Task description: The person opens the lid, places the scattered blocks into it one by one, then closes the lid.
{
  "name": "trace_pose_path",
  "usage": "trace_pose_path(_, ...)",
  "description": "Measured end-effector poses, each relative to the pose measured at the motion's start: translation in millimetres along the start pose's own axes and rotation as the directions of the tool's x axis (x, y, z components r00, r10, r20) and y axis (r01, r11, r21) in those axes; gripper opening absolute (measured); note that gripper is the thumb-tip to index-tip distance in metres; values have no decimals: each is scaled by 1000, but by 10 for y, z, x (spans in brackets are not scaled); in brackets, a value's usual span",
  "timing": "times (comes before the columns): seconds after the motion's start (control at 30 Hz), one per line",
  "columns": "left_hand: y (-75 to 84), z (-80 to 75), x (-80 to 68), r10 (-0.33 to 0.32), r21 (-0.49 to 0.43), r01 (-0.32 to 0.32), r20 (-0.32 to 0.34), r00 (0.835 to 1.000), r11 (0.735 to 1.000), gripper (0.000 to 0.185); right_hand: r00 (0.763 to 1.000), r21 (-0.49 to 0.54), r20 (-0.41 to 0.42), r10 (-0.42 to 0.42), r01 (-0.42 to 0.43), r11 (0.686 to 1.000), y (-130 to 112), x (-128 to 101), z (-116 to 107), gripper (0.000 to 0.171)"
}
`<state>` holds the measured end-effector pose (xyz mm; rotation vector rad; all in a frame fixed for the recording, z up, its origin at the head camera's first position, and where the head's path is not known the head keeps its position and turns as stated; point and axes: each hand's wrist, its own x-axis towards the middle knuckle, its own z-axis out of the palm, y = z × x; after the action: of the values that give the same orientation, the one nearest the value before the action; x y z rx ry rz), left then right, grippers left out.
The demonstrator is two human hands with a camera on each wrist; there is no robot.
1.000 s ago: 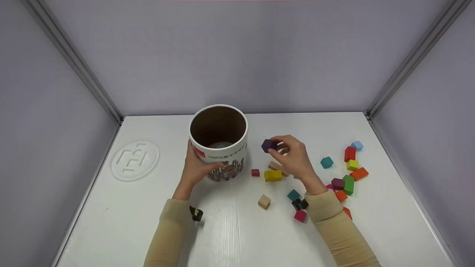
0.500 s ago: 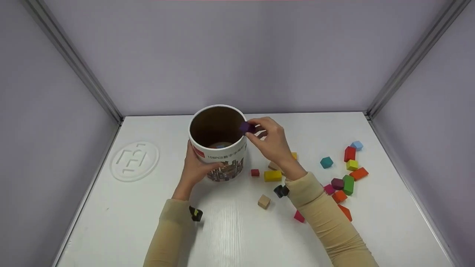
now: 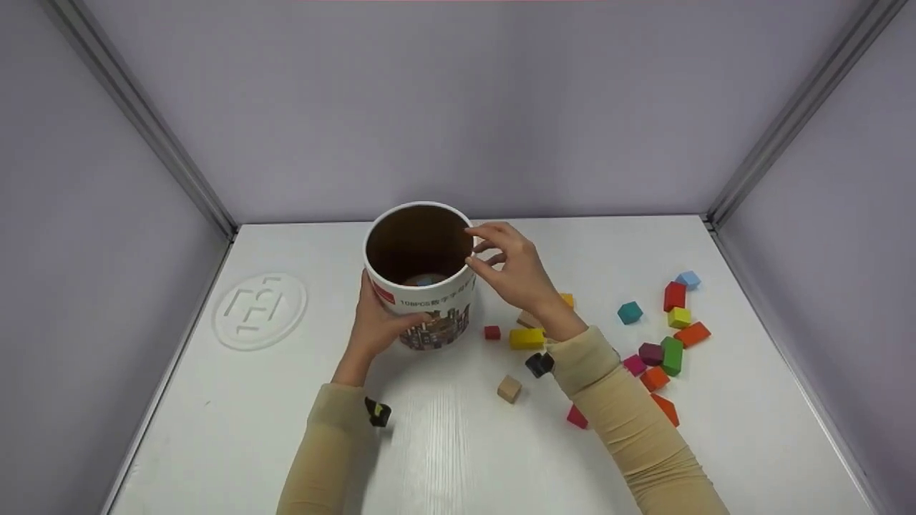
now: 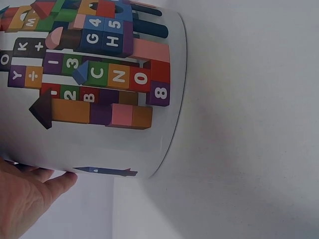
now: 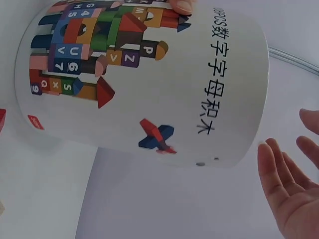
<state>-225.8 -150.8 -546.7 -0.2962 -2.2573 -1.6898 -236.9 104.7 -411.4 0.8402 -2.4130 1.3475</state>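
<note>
a white tub (image 3: 458, 295) stands upright, mouth upward, near the back of the worktop (image 3: 429, 443), with a printed picture of lettered and numbered blocks round its side and a bit of pale blue showing at the bottom inside. the left hand (image 3: 379, 318) grasps it from the near left, thumb laid across the front. the right hand (image 3: 517, 266) is released and holds nothing, thumb and fingers parted at the right side of the rim; whether the fingertips touch it i cannot tell. just right of the tub lie a small red cube (image 3: 491, 332) and a yellow block (image 3: 525, 339), with a plain wooden cube (image 3: 509, 389) nearer the front. a teal block (image 3: 630, 312) sits apart, and farther right a green block (image 3: 672, 356) lies beside a purple block (image 3: 650, 354). a pale round lid (image 3: 259, 310) lies flat on the left.
</note>
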Motion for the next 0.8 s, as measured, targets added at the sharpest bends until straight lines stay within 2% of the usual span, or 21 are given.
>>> trace_pose_path(0.23,-15,4,10,22,-11,-22,2,1000,1000,130,995,-43,36,97,-95,995,151,-187,-199,38)
trace_pose_path(0.47,-22,-7,-2,9,14,-9,6,1000,1000,132,970,-126,134,202,-186,975,301,-418,-316,42)
trace_pose_path(0.6,-24,-7,2,8,5,-8,8,1000,1000,132,939,-195,209,273,-233,953,365,-553,-329,40)
trace_pose_path(0.8,-18,-16,-9,12,3,-12,-1,1000,1000,133,870,-267,341,356,-273,924,436,-768,-246,38)
